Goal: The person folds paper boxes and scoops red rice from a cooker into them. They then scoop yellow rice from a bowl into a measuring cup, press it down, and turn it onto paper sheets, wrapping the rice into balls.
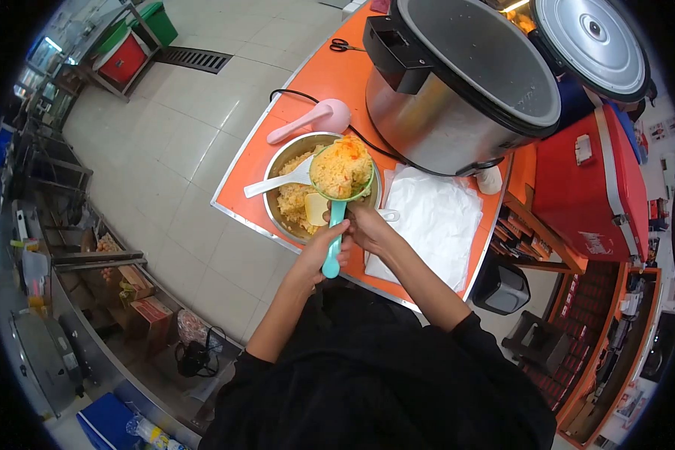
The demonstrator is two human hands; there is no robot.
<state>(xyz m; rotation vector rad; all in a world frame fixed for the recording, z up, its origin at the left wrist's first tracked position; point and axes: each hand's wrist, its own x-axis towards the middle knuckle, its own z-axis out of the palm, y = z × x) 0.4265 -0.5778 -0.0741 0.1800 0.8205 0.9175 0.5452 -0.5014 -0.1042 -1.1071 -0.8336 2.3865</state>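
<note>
Over the bowl point(280, 160), the left hand point(327, 244) curls round the handle of the heaped scoop point(338, 213), probably so spilled rice point(341, 166) drops back into the bowl. Above the bowl's near rim, the right hand point(364, 227) is partly curled; its hold is unclear.

The scoop handle point(331, 261) is turquoise, rice point(340, 169) yellow, tabletop point(324, 77) orange.

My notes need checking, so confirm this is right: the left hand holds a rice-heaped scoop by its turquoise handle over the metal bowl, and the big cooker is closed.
Wrong on one count: the big cooker is open, not closed; the head view shows its grey inside. The left hand does hold the rice-heaped scoop by its turquoise handle over the metal bowl.
</note>
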